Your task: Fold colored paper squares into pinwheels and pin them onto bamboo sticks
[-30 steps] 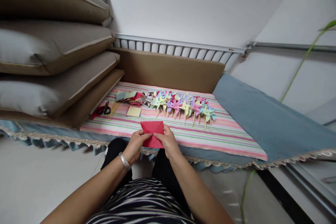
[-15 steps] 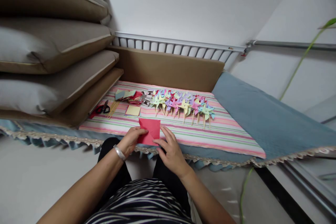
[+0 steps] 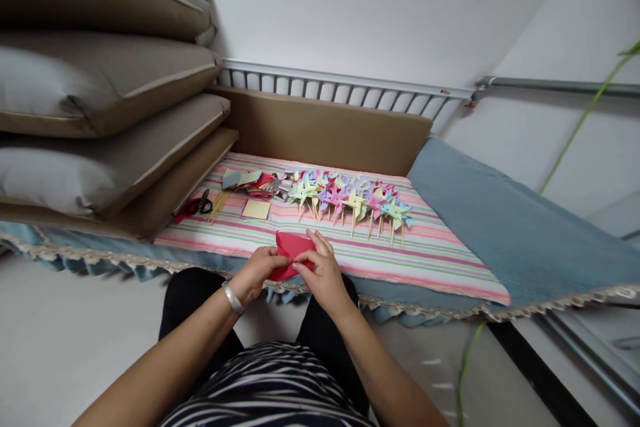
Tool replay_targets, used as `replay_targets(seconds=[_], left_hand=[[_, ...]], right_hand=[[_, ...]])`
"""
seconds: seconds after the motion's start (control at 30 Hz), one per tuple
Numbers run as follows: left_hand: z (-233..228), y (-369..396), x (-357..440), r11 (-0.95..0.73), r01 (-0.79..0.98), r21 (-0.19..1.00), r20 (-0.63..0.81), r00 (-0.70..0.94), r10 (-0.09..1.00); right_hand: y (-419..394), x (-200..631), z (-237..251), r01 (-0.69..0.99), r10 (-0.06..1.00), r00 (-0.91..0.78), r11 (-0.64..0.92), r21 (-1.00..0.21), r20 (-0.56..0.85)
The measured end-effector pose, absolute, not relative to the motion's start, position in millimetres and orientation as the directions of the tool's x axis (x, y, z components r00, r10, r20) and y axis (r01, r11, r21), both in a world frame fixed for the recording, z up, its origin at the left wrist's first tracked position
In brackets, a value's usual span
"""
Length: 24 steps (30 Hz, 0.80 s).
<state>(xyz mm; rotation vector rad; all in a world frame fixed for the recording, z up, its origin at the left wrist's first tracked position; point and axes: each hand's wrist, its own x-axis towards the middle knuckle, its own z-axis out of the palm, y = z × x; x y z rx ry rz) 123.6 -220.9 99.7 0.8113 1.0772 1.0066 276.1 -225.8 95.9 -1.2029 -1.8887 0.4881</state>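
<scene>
A red paper square [image 3: 293, 245] is held between my two hands above the near edge of the striped cloth, with part of it bent inward. My left hand [image 3: 260, 270] pinches its left side, thumb on top near the middle. My right hand [image 3: 321, 273] grips the right side, thumb and fingertips closed at the paper's centre beside the left thumb. Just beyond lies a small stack of paper squares [image 3: 256, 209], pale yellow on top. Several finished paper pinwheels [image 3: 353, 200] on sticks lie in a cluster further back.
At the left of the striped cloth [image 3: 430, 260] are scissors [image 3: 203, 204], bare sticks [image 3: 217, 205] and a pile of coloured paper [image 3: 250, 180]. Large cushions [image 3: 110, 80] are stacked at the left. A brown board [image 3: 325, 127] stands before a radiator [image 3: 345, 83].
The paper was nearly flat and is now bent inward. My right thumb and fingers have moved from its right edge to its centre. Both hands shifted slightly right.
</scene>
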Motion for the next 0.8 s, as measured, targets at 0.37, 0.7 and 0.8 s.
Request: replay_targets(seconds=[0.37, 0.7, 0.8], left_hand=[[99.1, -221.1, 120.0, 0.366, -0.208, 0.907, -0.330, 0.187, 0.925], [101.2, -223.5, 117.7, 0.345, -0.141, 0.928, -0.313, 0.209, 0.926], [97.3, -222.0, 114.1, 0.344, -0.111, 0.932, -0.317, 0.203, 0.926]], right_hand=[[-224.9, 273.4, 98.9, 0.565, 0.900, -0.205, 0.429, -0.705, 0.384], [-224.1, 268.7, 95.7, 0.632, 0.935, -0.147, 0.341, -0.696, 0.324], [-224.1, 267.6, 95.1, 0.630, 0.946, -0.159, 0.317, -0.709, 0.282]])
